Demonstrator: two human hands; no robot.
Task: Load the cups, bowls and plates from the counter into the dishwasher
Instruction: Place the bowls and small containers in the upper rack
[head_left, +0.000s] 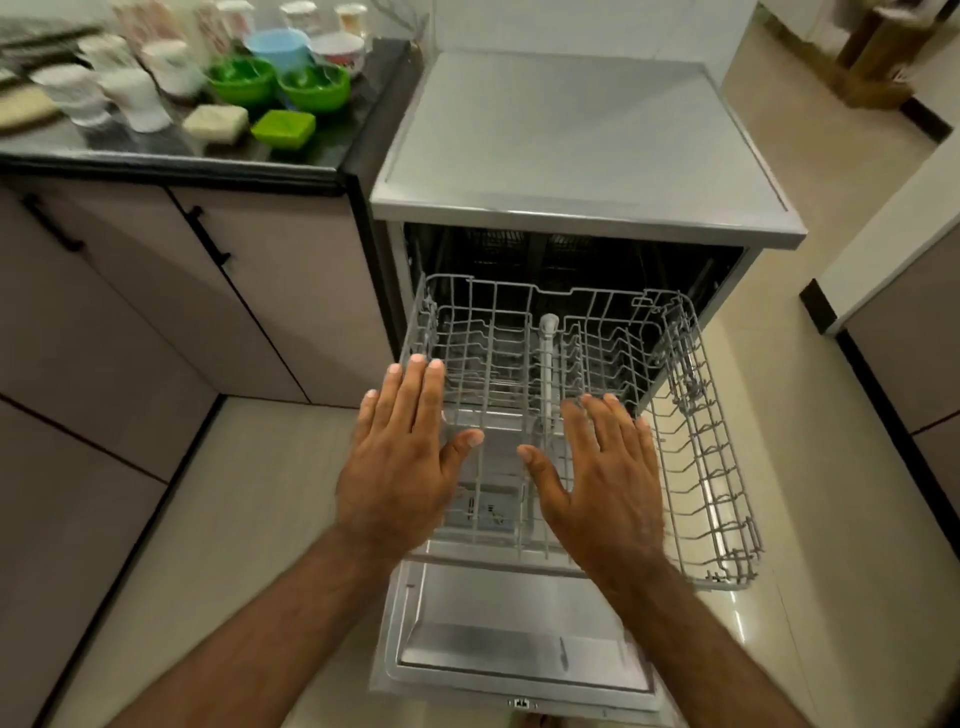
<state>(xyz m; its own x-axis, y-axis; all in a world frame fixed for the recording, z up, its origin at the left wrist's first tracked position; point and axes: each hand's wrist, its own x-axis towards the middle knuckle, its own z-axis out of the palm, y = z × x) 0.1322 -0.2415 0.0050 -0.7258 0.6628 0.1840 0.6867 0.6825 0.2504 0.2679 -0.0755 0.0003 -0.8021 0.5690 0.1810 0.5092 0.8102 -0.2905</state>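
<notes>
- Grey wire rack — drawn out of the dishwasher over its lowered door — lies right beneath our two hands.
- Our left hand hangs flat over the rack's front-left corner, fingers straight and together, thumb spread. Our right hand is spread the same way over the front middle. Both hold nothing, and we cannot tell whether either palm touches the wire.
- On the dark counter, up to our left and well apart from both hands, stand the white cups, two round green bowls, a square green dish near the front edge and a blue bowl behind — all somewhat blurred.
- The counter's right end sits just beside the dishwasher's flat top. Pale floor lies open left of the door, bounded by cabinet fronts.
</notes>
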